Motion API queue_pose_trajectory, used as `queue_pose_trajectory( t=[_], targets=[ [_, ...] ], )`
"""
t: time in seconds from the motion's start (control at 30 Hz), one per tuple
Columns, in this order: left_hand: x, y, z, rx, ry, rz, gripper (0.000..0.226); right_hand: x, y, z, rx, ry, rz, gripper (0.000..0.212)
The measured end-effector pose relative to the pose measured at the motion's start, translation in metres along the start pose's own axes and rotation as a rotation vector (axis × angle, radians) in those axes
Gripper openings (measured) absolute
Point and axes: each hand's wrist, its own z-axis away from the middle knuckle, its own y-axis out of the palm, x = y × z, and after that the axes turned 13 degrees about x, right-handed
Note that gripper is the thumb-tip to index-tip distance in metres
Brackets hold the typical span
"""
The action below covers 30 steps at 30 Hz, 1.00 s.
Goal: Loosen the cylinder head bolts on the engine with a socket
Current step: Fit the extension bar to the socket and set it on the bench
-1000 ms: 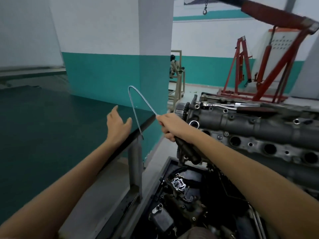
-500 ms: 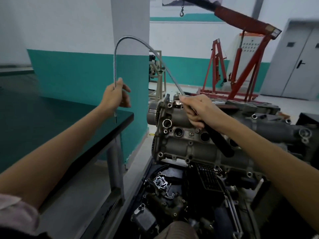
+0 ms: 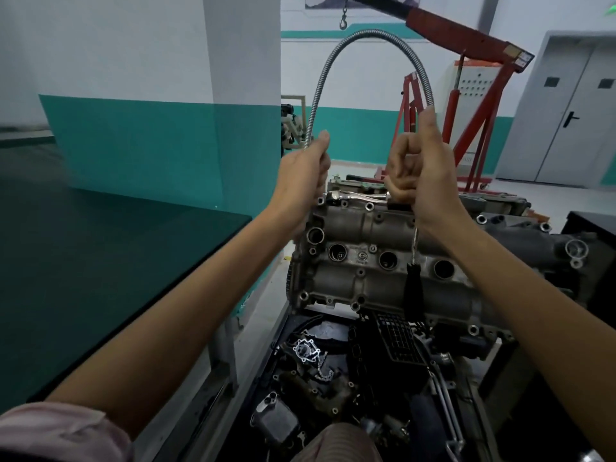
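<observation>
Above one engine (image 3: 383,261) — two hands (image 3: 423,181) arch one flexible shaft (image 3: 366,36).

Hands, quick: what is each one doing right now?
Left hand: grips one end of the flexible metal shaft.
Right hand: grips the shaft's other side; its black handle hangs below.

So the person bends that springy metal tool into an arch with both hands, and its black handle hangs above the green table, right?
Not quite. In the head view both hands, left hand and right hand, do arch the flexible tool, but its black handle hangs in front of the engine.
</observation>
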Motion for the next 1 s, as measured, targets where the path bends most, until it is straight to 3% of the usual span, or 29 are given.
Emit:
queue_pose_trajectory(
  t=[0.33, 0.43, 0.5, 0.67, 0.83, 1.0],
  targets=[
    [0.050, 0.028, -0.008, -0.114, 0.038, 0.424, 0.057, -0.005, 0.013, 0.017, 0.137, -0.087, 0.315, 0.044],
    [0.076, 0.030, -0.012, -0.214, 0.000, 0.496, 0.046, -0.015, 0.014, 0.024, 0.239, -0.062, 0.462, 0.042],
    [0.086, 0.028, -0.016, -0.260, -0.020, 0.464, 0.037, -0.023, 0.013, 0.027, 0.277, -0.047, 0.507, 0.043],
    [0.097, 0.022, -0.017, -0.251, 0.001, 0.388, 0.049, -0.021, 0.010, 0.022, 0.300, -0.115, 0.539, 0.041],
    [0.102, 0.020, -0.016, -0.280, -0.072, 0.344, 0.039, -0.028, 0.015, 0.019, 0.376, -0.091, 0.620, 0.037],
    [0.100, 0.017, -0.010, -0.218, -0.094, 0.221, 0.044, -0.021, 0.005, 0.012, 0.371, -0.138, 0.679, 0.043]
  ],
)
